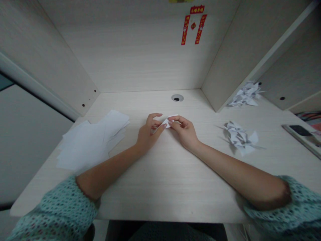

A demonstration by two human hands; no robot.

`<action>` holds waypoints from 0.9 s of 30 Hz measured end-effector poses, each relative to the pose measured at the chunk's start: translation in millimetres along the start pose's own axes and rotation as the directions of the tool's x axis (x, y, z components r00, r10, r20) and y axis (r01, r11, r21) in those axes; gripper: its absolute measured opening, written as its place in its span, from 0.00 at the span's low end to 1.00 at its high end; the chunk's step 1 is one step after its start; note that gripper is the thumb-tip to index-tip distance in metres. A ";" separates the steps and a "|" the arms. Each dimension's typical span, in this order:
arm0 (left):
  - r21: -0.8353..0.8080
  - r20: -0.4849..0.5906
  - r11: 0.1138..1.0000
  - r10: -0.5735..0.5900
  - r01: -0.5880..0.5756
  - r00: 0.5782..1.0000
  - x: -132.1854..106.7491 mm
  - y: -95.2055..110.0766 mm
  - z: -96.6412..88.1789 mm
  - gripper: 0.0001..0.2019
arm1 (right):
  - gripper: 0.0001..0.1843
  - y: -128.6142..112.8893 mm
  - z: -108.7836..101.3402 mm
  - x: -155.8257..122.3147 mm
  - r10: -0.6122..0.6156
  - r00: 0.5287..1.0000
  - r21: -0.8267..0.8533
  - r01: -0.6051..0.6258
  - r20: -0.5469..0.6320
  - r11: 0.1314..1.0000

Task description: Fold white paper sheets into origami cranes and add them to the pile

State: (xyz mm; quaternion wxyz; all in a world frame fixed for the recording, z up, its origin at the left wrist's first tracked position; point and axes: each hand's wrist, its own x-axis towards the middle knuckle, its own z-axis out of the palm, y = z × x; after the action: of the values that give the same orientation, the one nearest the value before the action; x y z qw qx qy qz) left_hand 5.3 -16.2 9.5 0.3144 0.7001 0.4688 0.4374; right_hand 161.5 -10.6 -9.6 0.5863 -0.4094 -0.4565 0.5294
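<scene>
A small folded piece of white paper [166, 122] is held between my two hands, low over the middle of the desk. My left hand [149, 130] grips its left side with the thumb in front, while the index finger stretches out behind. On the other side my right hand [185, 130] pinches the paper between thumb and fingers. The fingers hide part of its shape. Flat sheets of white paper [87, 142] lie in a loose pile to the left. To the right is a heap of folded white paper pieces [238, 135].
A second heap of folded paper [247, 93] sits farther back by the upright divider [225, 63]. A phone-like object [302, 134] rests at the right. A round cable hole [177, 97] is set near the back panel. The desk's front edge [160, 221] runs below my arms.
</scene>
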 end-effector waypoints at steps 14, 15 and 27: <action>-0.089 -0.045 0.994 -0.059 0.055 0.997 5.4 -8.7 -2.2 0.10 | 0.24 -7.0 2.6 -1.8 -0.067 0.997 -0.009 0.067 0.026 0.998; -0.095 -0.043 0.994 -0.057 0.053 0.997 5.4 -8.2 -2.4 0.10 | 0.25 -7.2 2.8 -1.9 -0.072 0.997 -0.002 0.072 0.038 0.997; -0.335 -0.093 0.939 -0.113 0.076 0.989 8.6 -14.1 -1.1 0.09 | 0.09 -6.2 0.5 -1.9 -0.170 0.984 -0.073 0.173 0.047 0.982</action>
State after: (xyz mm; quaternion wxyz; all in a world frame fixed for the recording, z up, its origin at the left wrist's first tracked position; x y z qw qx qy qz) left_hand 0.4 -3.1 0.7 0.4216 0.5888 0.4384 0.5324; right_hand 162.5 -13.1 -3.7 0.6043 -0.3800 -0.5216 0.4674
